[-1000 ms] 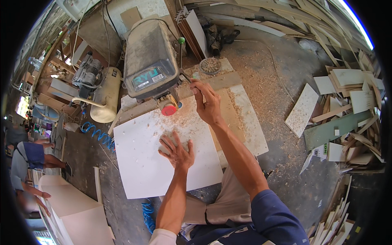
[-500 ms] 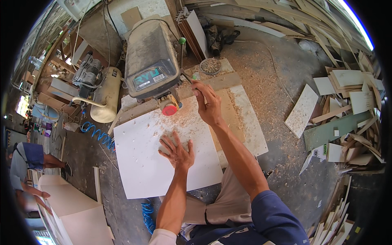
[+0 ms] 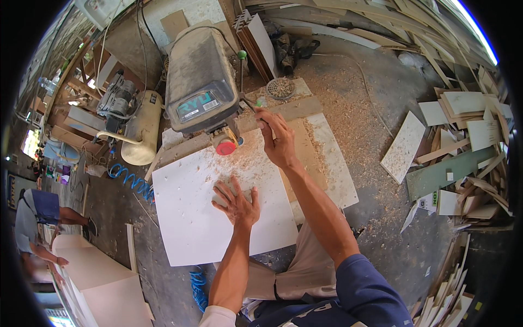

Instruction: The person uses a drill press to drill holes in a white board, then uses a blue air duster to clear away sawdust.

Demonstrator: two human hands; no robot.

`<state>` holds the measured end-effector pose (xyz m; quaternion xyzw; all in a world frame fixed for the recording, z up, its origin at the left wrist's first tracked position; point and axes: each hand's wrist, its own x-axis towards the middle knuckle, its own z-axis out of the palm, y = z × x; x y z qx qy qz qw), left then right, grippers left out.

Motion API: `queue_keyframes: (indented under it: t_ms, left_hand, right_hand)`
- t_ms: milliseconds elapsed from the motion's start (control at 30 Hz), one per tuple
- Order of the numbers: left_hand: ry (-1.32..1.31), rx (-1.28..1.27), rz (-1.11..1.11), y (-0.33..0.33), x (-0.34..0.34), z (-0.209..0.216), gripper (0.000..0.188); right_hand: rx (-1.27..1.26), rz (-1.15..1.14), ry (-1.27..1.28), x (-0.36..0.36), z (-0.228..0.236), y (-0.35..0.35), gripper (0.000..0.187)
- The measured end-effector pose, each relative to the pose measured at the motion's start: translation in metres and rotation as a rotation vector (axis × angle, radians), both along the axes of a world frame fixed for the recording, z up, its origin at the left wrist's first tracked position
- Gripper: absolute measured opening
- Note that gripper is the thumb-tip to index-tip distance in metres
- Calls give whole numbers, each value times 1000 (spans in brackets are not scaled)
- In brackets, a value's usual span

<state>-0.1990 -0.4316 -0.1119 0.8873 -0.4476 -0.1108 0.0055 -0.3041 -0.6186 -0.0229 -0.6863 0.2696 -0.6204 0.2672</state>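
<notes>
Drill press point(image 3: 202, 73) bears a dark label point(image 3: 197, 104) with turquoise lettering. White panel point(image 3: 201, 218) lies beneath, projecting past the table's point(image 3: 339, 177) visible near edge; left hand point(image 3: 238, 204) rests flat on it, fingers spread. Right hand point(image 3: 279, 139) grips the lever point(image 3: 248, 102). Round slotted dish point(image 3: 280, 88) near the far edge holds shavings. Shavings-strewn floor point(image 3: 373, 169) borders the right edge.

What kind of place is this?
Most likely a woodworking shop: a drill press stands over a white board strewn with shavings, and offcuts are piled on the right.
</notes>
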Motion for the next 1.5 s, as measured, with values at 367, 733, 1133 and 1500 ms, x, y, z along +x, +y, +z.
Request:
queue_keyframes:
  t_ms: [367,733,1133,1500]
  left_hand:
    - [14,-13,-10,0,1,-2,88]
    - [11,-24,-12,0,-1,0,87]
    - [36,-13,-1,0,0,1,88]
    - [17,-26,-16,0,1,-3,88]
  right_hand:
    - [-111,-38,9,0,0,-7,18]
    - [-61,3,12,-2,-2,-6,21]
    - [-37,13,-12,-3,-3,-2,23]
    - [-44,-1,9,-3,-6,-3,25]
